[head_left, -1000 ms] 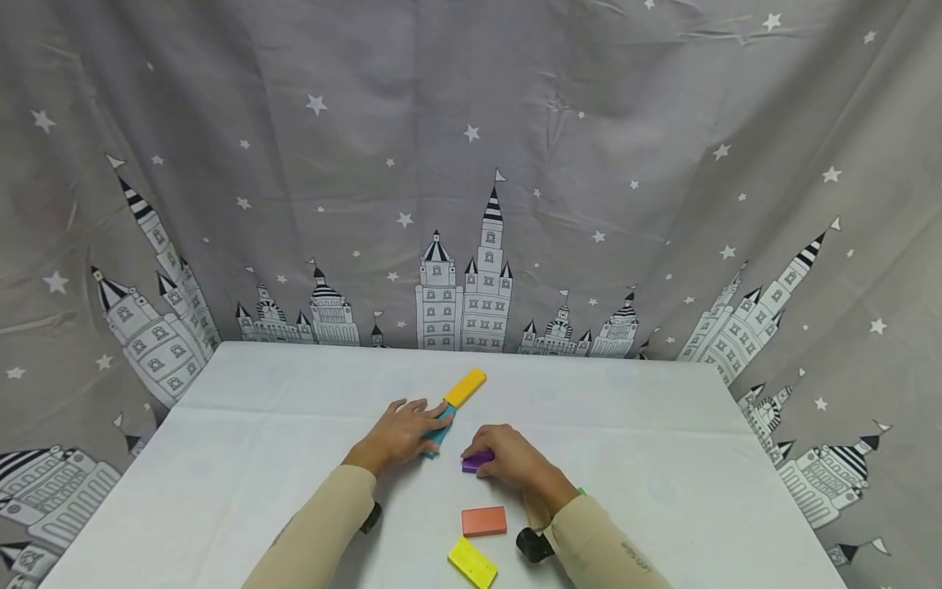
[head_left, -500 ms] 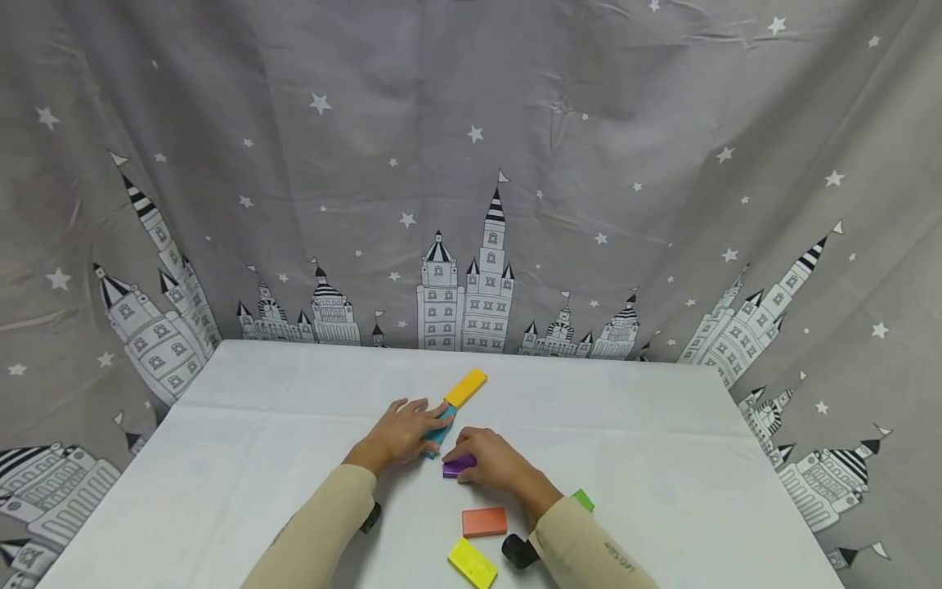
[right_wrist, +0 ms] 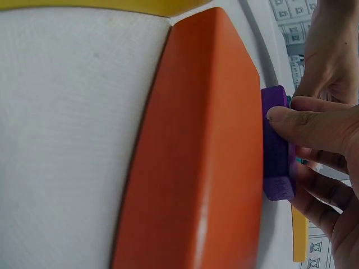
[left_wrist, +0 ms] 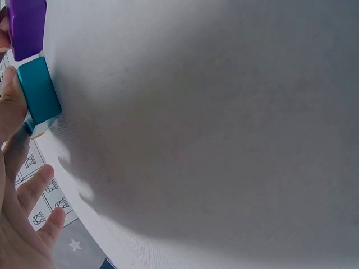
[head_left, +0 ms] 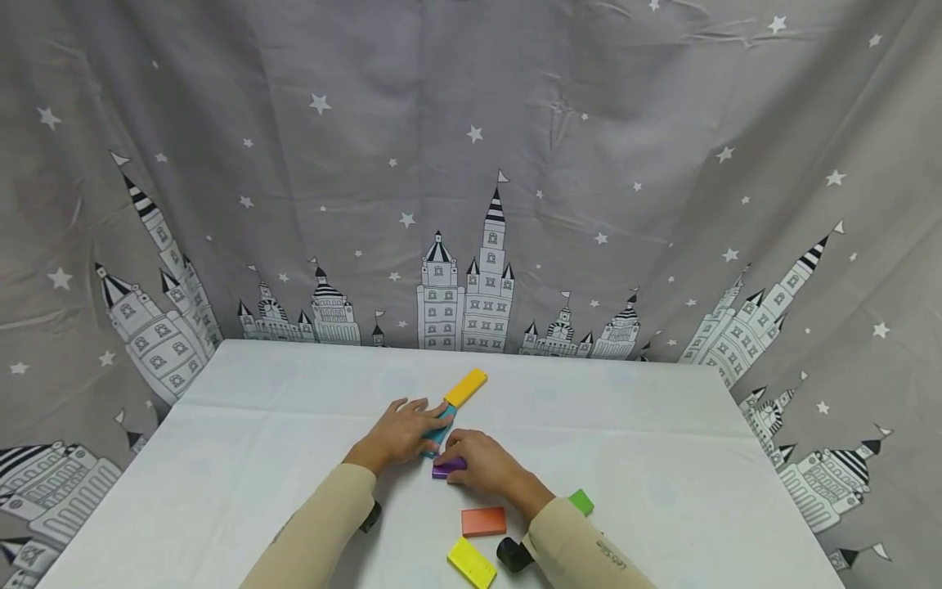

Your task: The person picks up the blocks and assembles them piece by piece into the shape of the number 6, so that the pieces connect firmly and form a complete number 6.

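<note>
Pinching purple block (head_left: 447, 469) with right hand (head_left: 486, 465), touching teal block (head_left: 439, 434) with straight-fingered left hand (head_left: 396, 433) (toward tabletop's (head_left: 625, 425) far edge, yellow-orange block (head_left: 466, 388)).

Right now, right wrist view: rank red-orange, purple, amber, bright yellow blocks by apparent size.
1. Red-orange block: largest, likely helped by nearness.
2. Purple block and bright yellow block: too close to rank; yellow runs out of frame.
3. Amber block: smallest.

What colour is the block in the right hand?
The block is purple, clearest in the right wrist view.
</note>
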Demonstrator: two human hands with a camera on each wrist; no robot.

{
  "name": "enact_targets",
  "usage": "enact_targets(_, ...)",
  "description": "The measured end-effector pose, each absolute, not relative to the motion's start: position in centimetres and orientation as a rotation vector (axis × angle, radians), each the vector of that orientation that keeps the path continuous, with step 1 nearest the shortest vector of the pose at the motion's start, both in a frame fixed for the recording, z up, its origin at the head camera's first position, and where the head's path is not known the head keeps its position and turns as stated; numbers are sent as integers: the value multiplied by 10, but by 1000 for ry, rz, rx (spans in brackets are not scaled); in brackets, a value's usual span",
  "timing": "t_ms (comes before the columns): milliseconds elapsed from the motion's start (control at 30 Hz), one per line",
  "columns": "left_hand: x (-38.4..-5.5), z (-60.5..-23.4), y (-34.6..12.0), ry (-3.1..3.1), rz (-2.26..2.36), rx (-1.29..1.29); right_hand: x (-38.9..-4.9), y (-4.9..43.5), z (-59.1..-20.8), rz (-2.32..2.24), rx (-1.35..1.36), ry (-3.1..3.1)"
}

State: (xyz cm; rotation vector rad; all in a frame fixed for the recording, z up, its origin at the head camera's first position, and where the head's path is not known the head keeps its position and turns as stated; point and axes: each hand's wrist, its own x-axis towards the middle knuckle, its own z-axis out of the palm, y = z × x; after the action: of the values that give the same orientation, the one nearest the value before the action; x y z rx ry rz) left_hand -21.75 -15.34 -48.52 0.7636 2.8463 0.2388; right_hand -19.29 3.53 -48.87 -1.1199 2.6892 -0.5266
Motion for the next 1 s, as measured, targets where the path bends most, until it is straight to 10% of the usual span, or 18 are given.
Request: enact_targets(1000, -218, -488, -155, 2867, 241, 821, -186, 26, -488, -574, -1119, 2715)
